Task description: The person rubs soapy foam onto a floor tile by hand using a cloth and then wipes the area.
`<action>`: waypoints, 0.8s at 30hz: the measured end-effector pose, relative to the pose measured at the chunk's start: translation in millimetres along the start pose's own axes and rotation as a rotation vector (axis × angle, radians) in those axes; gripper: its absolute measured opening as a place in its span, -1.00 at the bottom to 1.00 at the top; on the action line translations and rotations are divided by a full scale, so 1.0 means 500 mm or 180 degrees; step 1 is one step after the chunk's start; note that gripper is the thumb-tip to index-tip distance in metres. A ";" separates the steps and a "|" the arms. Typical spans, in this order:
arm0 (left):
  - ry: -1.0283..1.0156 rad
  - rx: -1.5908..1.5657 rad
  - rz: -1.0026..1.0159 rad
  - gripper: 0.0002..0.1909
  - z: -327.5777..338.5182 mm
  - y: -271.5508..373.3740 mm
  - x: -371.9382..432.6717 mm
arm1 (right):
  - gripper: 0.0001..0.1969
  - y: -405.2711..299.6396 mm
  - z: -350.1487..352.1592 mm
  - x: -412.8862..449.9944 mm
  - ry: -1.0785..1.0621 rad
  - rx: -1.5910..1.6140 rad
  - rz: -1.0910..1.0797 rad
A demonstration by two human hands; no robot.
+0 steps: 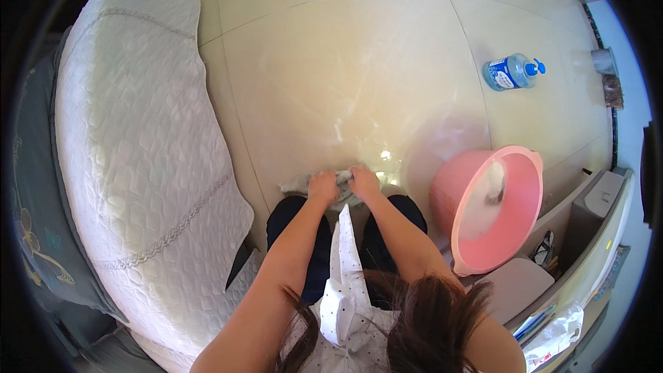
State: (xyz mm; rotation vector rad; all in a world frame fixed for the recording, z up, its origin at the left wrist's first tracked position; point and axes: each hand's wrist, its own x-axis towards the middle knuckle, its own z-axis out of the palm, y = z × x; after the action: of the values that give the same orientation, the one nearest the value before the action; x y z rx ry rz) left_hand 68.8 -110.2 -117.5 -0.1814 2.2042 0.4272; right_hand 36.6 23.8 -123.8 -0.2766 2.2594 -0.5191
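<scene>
Both hands press a crumpled grey-white cloth (343, 198) against the tiled floor (331, 72), just in front of my knees. My left hand (323, 185) grips the cloth near its middle, with one end of it spreading out to the left. A short way to the right, my right hand (364, 182) grips it too, fingers curled over the far edge. Wet, shiny streaks show on the tile beyond the hands. To my right stands a pink plastic bucket (440, 186) with whitish suds and a small dark patch inside.
A pump bottle (510, 72) of blue liquid is on the floor at the far right. Along the left runs a sofa with a white quilted cover (155, 140). A low cabinet with a grey-beige stool or box (513, 285) and a white plastic bag (557, 334) lines the right.
</scene>
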 end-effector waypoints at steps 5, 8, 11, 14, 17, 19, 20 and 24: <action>0.1201 -0.1285 0.0346 -0.52 -0.048 0.081 -0.019 | -0.61 0.104 -0.019 0.037 0.1678 0.2848 -0.0643; 0.1361 -0.1505 0.0403 -0.45 -0.060 0.027 -0.032 | -0.69 -0.011 -0.076 0.012 0.1121 0.6026 -0.0205; 0.1414 -0.2500 0.0465 -0.40 -0.075 -0.023 -0.019 | -0.69 -0.115 -0.130 -0.034 0.0290 0.7176 -0.0566; 0.1026 -0.4813 0.0628 -0.41 -0.074 0.069 -0.046 | -0.68 -0.111 -0.174 -0.061 0.0642 0.7602 0.0135; 0.0558 -0.6387 0.0758 -0.40 -0.088 0.080 -0.076 | -0.68 -0.159 -0.192 -0.075 0.0679 0.8070 0.0315; 0.0033 -0.7988 0.1785 -0.34 -0.110 0.109 -0.098 | -0.67 -0.150 -0.180 -0.058 0.0476 0.7751 0.0012; 0.0289 -0.8387 0.1591 -0.30 -0.125 0.117 -0.095 | -0.68 -0.142 -0.175 -0.056 0.0456 0.7739 -0.0200; -0.0048 -0.8271 0.1201 -0.40 -0.185 0.111 -0.110 | -0.73 -0.150 -0.212 -0.104 0.1569 0.7058 -0.0021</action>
State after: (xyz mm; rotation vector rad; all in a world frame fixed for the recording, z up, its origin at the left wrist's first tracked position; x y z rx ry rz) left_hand 19.9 -93.4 -8.3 -0.9494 0.2147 2.9422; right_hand -4.7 5.1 8.4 1.0117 0.8078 -2.6718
